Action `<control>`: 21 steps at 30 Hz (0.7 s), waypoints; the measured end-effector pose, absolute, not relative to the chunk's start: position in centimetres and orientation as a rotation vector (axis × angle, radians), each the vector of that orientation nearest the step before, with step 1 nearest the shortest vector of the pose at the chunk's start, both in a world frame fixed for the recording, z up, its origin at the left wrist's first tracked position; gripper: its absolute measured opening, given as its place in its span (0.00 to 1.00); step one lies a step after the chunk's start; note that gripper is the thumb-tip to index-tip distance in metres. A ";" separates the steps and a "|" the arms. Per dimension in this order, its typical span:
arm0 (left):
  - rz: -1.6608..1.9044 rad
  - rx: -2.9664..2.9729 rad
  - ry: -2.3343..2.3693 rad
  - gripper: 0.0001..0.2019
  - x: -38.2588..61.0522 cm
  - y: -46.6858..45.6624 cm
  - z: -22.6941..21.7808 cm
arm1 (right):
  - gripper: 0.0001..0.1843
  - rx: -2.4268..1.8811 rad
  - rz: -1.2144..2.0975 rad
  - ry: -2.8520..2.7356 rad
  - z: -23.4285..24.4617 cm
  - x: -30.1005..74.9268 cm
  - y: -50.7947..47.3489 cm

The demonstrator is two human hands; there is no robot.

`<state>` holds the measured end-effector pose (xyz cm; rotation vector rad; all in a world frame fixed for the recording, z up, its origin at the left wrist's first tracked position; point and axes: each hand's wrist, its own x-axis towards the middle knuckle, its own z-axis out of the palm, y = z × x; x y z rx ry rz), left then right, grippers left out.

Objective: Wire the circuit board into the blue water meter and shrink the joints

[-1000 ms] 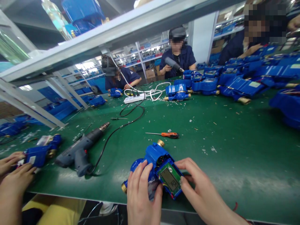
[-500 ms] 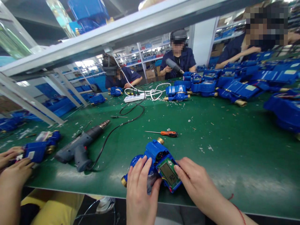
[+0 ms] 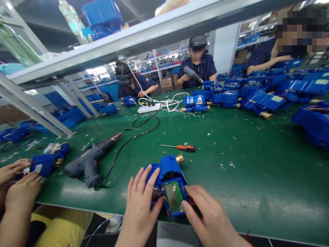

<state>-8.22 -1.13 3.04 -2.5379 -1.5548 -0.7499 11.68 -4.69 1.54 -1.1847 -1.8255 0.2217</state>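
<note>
A blue water meter point(image 3: 168, 171) with brass end fittings lies at the near edge of the green table, its cover off and a small screen module point(image 3: 173, 195) showing. My left hand point(image 3: 140, 206) rests on the meter's left side, fingers spread over the housing. My right hand point(image 3: 205, 216) grips the meter's lower right edge beside the screen module. An orange-handled screwdriver point(image 3: 183, 148) lies just beyond the meter.
A grey electric screwdriver point(image 3: 89, 161) with a black cord lies to the left. A neighbour's hands point(image 3: 17, 185) work on another blue meter point(image 3: 47, 161) at far left. Several blue meters point(image 3: 259, 92) are piled at back right. A white power strip point(image 3: 149, 108) and co-workers sit across the table.
The meter has been turned so its screen end points more toward me and shifted slightly left. Both my hands moved with it, the left spreading wider over the housing.
</note>
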 end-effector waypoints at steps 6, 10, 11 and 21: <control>-0.625 -2.556 -1.476 0.45 -8.0 -4.0 3.6 | 0.16 -1.049 0.451 -1.817 1.8 11.2 -4.8; -0.809 -2.416 -1.386 0.33 -6.8 -4.7 1.8 | 0.18 -1.104 0.609 -1.739 3.0 12.0 -2.8; -0.830 -2.382 -1.390 0.31 -6.6 -4.7 1.5 | 0.21 -1.114 0.638 -1.798 3.3 12.1 -2.1; -0.707 -2.498 -1.522 0.34 -6.8 -0.5 6.1 | 0.26 -1.039 0.810 -2.033 4.6 12.1 4.6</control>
